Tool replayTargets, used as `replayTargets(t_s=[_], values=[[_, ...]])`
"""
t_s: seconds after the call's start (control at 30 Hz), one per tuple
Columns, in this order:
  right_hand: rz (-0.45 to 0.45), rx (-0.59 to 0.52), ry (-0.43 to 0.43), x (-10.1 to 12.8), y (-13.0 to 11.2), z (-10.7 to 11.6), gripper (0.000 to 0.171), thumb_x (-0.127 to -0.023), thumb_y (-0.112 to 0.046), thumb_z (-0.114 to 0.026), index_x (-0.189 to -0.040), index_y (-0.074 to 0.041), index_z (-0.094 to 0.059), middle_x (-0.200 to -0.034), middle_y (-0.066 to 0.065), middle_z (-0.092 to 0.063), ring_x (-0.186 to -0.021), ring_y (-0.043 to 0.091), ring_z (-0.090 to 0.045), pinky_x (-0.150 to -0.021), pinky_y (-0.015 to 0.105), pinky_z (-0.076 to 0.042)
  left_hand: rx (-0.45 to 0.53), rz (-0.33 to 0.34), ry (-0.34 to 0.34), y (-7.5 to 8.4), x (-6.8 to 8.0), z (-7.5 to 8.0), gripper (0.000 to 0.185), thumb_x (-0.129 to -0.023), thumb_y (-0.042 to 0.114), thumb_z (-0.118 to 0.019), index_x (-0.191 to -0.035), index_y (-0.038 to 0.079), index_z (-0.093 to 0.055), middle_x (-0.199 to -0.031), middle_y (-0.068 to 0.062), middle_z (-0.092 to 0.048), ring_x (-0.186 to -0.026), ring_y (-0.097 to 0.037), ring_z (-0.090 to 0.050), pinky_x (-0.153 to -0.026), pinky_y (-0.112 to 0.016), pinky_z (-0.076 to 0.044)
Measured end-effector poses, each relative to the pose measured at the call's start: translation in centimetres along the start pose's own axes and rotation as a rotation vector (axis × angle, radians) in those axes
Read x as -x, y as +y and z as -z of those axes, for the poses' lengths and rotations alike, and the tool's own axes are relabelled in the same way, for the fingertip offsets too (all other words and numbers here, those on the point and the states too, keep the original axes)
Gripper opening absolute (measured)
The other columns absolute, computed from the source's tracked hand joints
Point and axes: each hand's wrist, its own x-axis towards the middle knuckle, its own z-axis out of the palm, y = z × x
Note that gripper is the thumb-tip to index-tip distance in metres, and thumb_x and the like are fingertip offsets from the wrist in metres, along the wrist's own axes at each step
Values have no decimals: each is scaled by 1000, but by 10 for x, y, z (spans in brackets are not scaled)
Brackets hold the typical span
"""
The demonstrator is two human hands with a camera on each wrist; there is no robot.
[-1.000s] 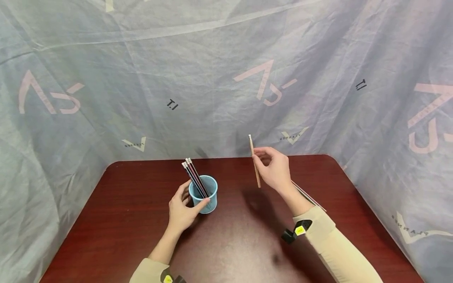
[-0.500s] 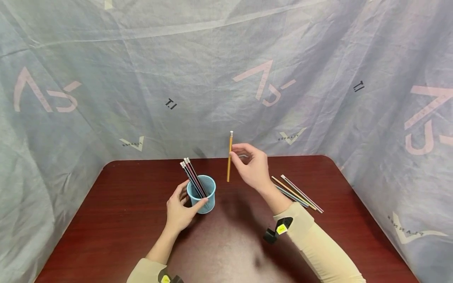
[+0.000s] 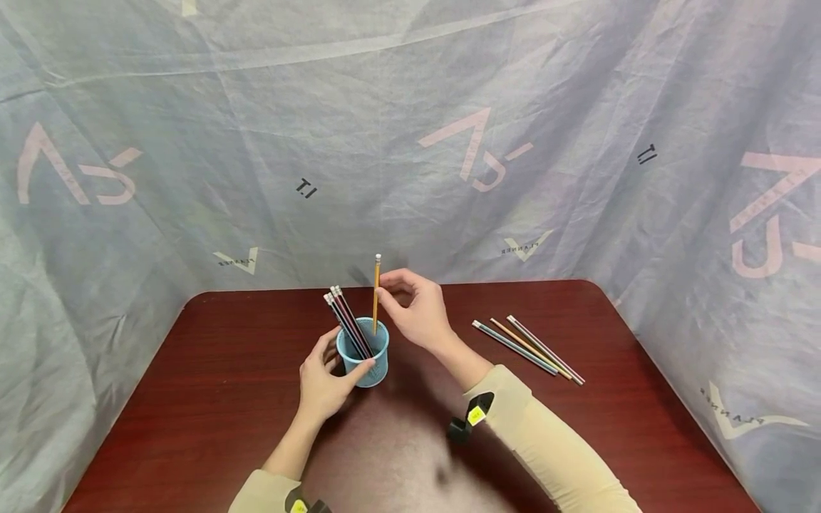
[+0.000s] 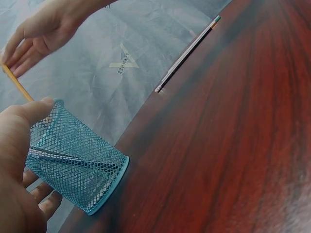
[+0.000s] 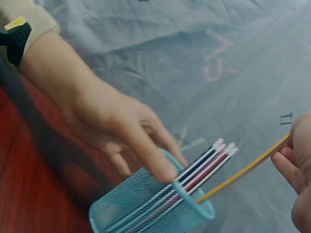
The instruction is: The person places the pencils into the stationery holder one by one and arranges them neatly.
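My left hand (image 3: 327, 381) grips a light blue mesh pencil cup (image 4: 80, 160) standing on the table, thumb at the rim and fingers round the far side. Several dark striped pencils (image 5: 206, 167) with white erasers lean inside the cup toward the left. Between thumb and fingertips, my right hand (image 3: 417, 310) pinches a yellow pencil (image 3: 376, 292) near its middle, held upright with the white eraser on top. Its lower end dips inside the cup's rim, at the back right of the opening.
On the reddish-brown table (image 3: 224, 399), a few loose pencils (image 3: 529, 349) lie side by side to the right of the right hand. A grey printed cloth (image 3: 385, 142) hangs behind the table and along both sides.
My right hand has carried the yellow pencil leftward, from right of the cup to its opening. The loose pencils are now uncovered by the arm. The left hand keeps its hold on the cup.
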Motion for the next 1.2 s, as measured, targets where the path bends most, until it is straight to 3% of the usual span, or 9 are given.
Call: replayTargets(t_s=[0.3,0.67,1.2], values=[[-8,56,-67,6,15,-17,12,-98,-8,-76,-109,-4,-76,-100,11,-79,-89,21,-79,-76,26,-66,-9,7,-4,1,-1,-1,80,-76,17,-99,-146,12,-61,-128,-13,-75,-121,-28,-72,-107,-51,-58],[-2,222,-128,12,28,-29,11,-98,-11,-77,-108,-7,-77,-98,6,-80,-87,15,-78,-74,18,-63,-12,19,-15,1,-1,-1,80,-77,17,-98,-147,13,-60,-129,-13,-74,-123,-28,-71,-107,-50,-58],[6,488,-173,14,29,-45,8,-98,-13,-77,-103,-7,-77,-95,5,-80,-82,13,-78,-74,23,-64,7,23,-26,0,-1,0,78,-78,17,-97,-147,13,-60,-128,-14,-74,-124,-29,-71,-107,-52,-58]])
